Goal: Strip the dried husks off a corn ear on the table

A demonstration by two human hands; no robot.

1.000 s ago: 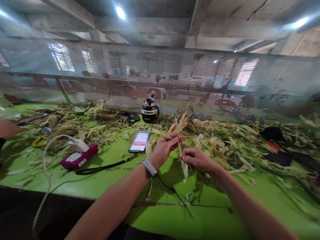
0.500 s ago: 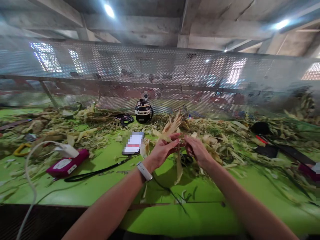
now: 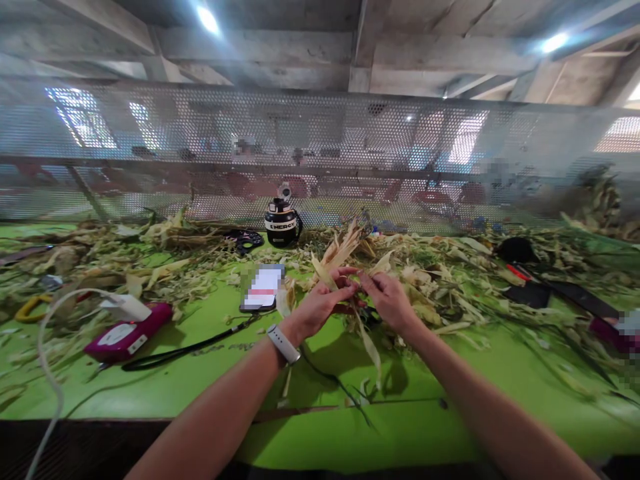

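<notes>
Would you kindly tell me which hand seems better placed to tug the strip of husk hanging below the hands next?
Probably the right hand: it is close to the upper end of the strip, while the left hand grips the bundle and seems better suited to steadying it.

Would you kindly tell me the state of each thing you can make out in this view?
Husk bundle, held, dry ends fanned out
Left hand, closed on the husk bundle
Right hand, curled at the bundle's lower end, grip unclear
Phone, face up, screen lit
Bottle, upright, lid apparently open
Power strip, white adapter plugged in
Wristband, worn, fastened
</notes>
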